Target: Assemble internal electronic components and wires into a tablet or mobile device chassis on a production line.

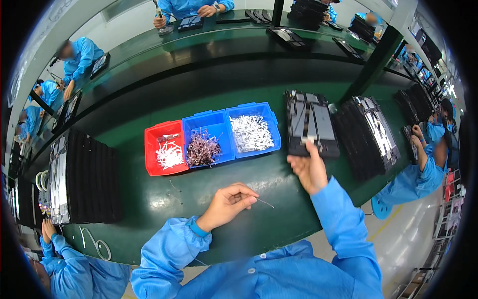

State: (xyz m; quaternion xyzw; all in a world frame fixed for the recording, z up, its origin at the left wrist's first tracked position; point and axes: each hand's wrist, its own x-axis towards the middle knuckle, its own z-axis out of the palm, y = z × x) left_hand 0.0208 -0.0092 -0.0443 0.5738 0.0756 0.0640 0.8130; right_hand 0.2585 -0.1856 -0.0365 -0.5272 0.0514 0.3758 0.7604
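My left hand [231, 203] is closed in a pinch on a thin dark wire [266, 203], whose free end points right over the green table. My right hand [309, 167] is at the near edge of a flat black tablet-like device [312, 124] with grey panels inside. The thumb reaches up to a small whitish piece at that edge, and the fingers are spread below and left of it; whether they touch the device I cannot tell. Beyond my hands stand a red bin [164, 128] of white slips, a blue bin [206, 122] of brownish wires and another blue bin [251, 108] of small white parts.
Stacks of black devices stand at the left [92, 179] and right [366, 137]. Loose wires [174, 187] lie before the red bin. A white coil [103, 250] is near the table's left front edge. A dark post [371, 72] and shelf rise behind; co-workers in blue sit around.
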